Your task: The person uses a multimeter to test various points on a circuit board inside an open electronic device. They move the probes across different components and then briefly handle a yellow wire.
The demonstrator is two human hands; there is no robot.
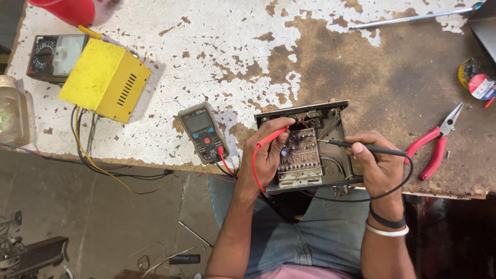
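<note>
Left hand (267,157) is closed around a red probe (273,137); right hand (380,164) pinches a black probe (356,146). Both tips touch the circuit board (299,154), with the meter (203,133) at nine o'clock.

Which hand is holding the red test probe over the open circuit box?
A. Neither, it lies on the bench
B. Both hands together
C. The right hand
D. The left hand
D: the left hand pinches the red probe at the open circuit box, while the right hand holds the black probe.
</note>
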